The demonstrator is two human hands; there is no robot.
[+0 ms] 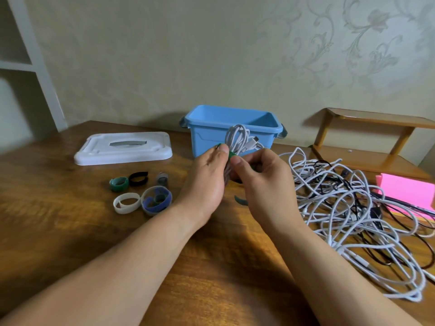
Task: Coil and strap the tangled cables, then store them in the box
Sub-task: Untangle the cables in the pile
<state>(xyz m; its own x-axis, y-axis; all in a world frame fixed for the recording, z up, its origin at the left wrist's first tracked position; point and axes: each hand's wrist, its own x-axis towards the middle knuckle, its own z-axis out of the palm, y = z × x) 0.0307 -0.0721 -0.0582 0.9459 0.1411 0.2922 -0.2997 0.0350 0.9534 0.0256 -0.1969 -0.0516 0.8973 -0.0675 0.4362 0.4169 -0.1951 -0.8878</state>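
My left hand (207, 175) is closed round the lower part of the coiled white cable (237, 137), thumb pressed on the green strap (229, 155). My right hand (261, 175), touching it, pinches the same strap between thumb and forefinger. The loops and plug ends stand up just above my fingertips.

As I see it, the strap is only partly wound. If my left thumb lifts, the coil could spring open. A slack wrap would let the plug ends slide out.

Left of my left hand lie the spare straps (141, 194). Right of my right hand sprawls the tangled pile (353, 208), near enough for a loose end to snag.

Just beyond my fingers stands the blue box (207, 137), open. Its white lid (122, 149) lies further left.
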